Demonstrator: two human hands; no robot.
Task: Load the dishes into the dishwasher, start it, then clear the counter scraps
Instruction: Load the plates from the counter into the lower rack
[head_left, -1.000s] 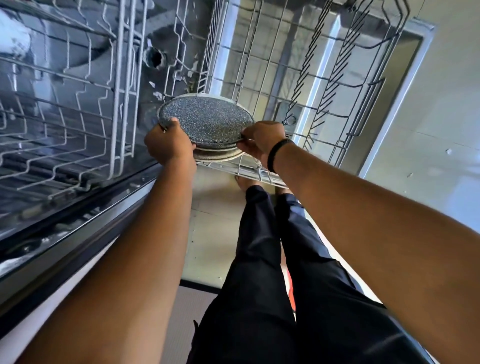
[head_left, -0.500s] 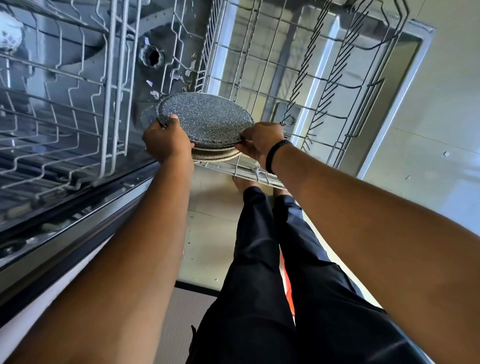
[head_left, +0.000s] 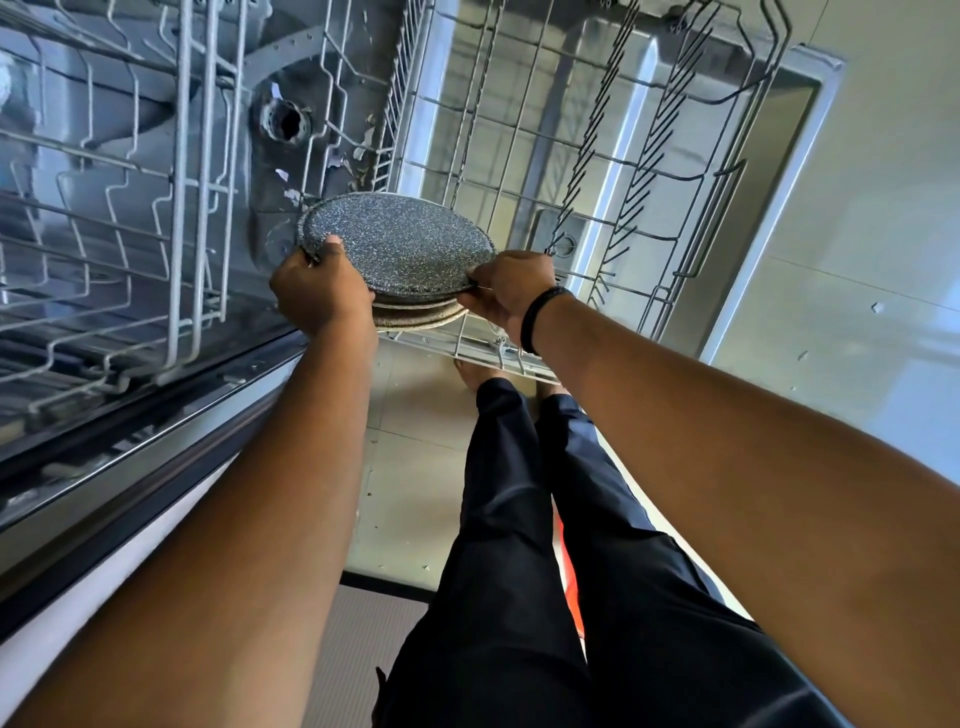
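Note:
A stack of round plates is held over the near corner of the pulled-out lower dishwasher rack (head_left: 524, 358). The top plate (head_left: 400, 244) is dark grey and speckled; beige plates (head_left: 421, 314) lie under it. My left hand (head_left: 322, 291) grips the stack's left rim, thumb on top. My right hand (head_left: 511, 291), with a black wristband, grips the right rim. The rack's wire tines (head_left: 597, 156) stand bare beyond the plates.
The upper wire rack (head_left: 130, 218) juts out at the left, above the dishwasher tub (head_left: 291, 124). The open door's steel inner panel (head_left: 753, 182) lies under the lower rack. My legs and bare feet (head_left: 470, 371) stand on the tiled floor beside a mat (head_left: 374, 613).
The plate stack has stayed almost in place between both hands, shifting only slightly; the grip on both rims is the same.

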